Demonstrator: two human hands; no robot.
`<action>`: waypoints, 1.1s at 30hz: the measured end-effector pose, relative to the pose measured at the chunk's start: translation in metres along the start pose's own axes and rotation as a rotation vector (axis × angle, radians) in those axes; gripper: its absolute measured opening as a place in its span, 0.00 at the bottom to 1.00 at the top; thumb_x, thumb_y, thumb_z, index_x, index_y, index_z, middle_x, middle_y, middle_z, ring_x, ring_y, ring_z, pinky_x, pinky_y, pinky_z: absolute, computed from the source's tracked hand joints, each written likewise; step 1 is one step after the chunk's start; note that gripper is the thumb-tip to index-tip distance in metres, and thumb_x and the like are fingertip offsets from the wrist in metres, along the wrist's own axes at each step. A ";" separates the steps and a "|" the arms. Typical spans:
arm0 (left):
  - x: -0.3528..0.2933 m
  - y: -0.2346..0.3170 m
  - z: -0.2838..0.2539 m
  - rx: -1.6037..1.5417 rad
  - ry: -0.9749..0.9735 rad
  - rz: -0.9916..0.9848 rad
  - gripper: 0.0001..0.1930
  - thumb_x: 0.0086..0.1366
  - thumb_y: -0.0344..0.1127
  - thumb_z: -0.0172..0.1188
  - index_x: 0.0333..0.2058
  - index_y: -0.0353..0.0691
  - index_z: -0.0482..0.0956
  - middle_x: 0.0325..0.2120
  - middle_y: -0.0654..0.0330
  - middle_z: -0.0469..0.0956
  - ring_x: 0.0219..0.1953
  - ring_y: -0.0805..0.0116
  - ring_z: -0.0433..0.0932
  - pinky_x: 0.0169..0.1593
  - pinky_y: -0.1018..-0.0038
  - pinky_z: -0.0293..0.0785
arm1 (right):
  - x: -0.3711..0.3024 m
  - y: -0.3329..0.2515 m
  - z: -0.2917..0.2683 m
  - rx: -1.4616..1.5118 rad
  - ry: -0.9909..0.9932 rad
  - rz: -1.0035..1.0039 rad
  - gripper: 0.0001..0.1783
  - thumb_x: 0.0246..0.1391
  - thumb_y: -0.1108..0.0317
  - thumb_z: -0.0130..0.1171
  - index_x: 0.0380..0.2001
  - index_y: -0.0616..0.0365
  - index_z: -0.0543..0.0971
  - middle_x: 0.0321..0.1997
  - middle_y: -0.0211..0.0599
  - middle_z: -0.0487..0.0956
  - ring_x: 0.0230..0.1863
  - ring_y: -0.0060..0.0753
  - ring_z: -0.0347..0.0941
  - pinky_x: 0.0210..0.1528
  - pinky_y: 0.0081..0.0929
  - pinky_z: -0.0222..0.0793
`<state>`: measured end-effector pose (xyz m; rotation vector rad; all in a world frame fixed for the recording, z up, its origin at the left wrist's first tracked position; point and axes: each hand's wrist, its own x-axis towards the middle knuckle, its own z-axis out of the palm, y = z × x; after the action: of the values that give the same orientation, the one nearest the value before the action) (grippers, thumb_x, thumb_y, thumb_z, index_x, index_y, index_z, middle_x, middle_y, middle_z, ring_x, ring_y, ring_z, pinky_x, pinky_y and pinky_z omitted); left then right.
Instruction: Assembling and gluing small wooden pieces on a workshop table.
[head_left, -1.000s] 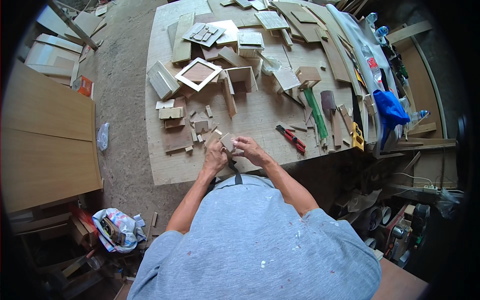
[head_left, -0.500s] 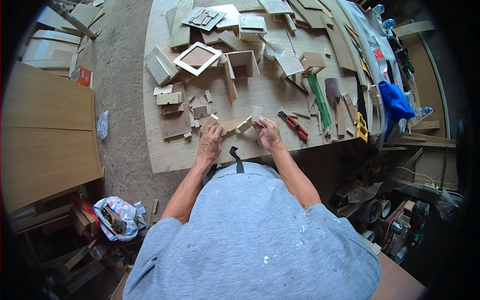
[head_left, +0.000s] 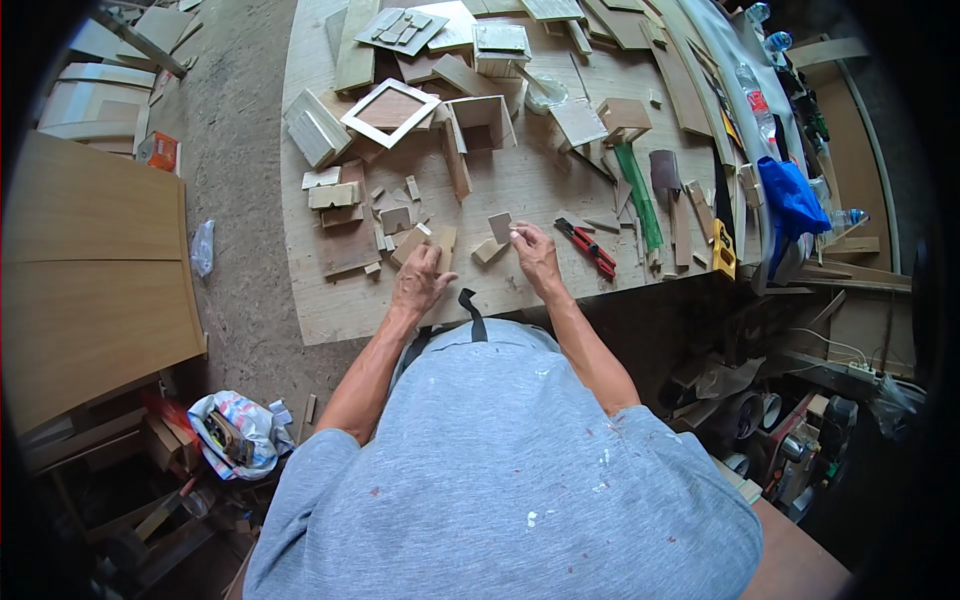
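My left hand is at the near part of the workbench, its fingers curled onto a short pale wood block and its thumb held out to the right. Another small wood block lies against the far side of those fingers. My right hand pinches the edge of a small, thin, brownish square piece; I cannot tell whether it is sandpaper or thin board. Just below that square, a third wood block rests on the bench. Red-and-black pliers-like cutters lie right of my right hand.
Small offcuts and stacked blocks sit on the left of the bench. A white square frame, an open wooden box and boards fill the far side. A green strip, a yellow-handled tool and a blue bag are on the right.
The block beside my left hand has turned from slanting to pointing away from me, and the left thumb has spread out. The thin square has tilted and moved slightly left and down.
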<state>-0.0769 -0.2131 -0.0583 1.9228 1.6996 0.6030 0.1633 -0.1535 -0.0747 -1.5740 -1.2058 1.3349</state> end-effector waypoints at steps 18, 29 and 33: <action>-0.008 0.009 0.013 -0.142 0.074 -0.073 0.22 0.53 0.34 0.69 0.44 0.32 0.73 0.37 0.47 0.74 0.41 0.47 0.75 0.46 0.60 0.73 | -0.008 -0.027 -0.004 -0.871 -0.086 -0.516 0.27 0.48 0.73 0.54 0.55 0.52 0.74 0.56 0.47 0.70 0.59 0.52 0.64 0.59 0.45 0.62; -0.002 -0.027 -0.022 0.130 0.318 -0.084 0.18 0.53 0.34 0.67 0.42 0.36 0.75 0.36 0.50 0.76 0.40 0.53 0.75 0.43 0.62 0.74 | -0.025 -0.021 -0.002 -1.033 -0.079 -0.427 0.23 0.50 0.65 0.61 0.50 0.58 0.71 0.47 0.44 0.75 0.52 0.49 0.70 0.52 0.45 0.64; -0.001 -0.007 0.004 -0.220 0.121 -0.172 0.19 0.57 0.39 0.63 0.43 0.32 0.77 0.28 0.47 0.80 0.29 0.56 0.80 0.36 0.64 0.77 | -0.029 -0.018 -0.002 -1.026 0.121 -0.281 0.21 0.50 0.64 0.62 0.46 0.58 0.71 0.42 0.45 0.75 0.42 0.52 0.76 0.43 0.44 0.72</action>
<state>-0.0793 -0.2138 -0.0658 1.5977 1.7694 0.8166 0.1611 -0.1763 -0.0493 -1.9754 -2.1088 0.3903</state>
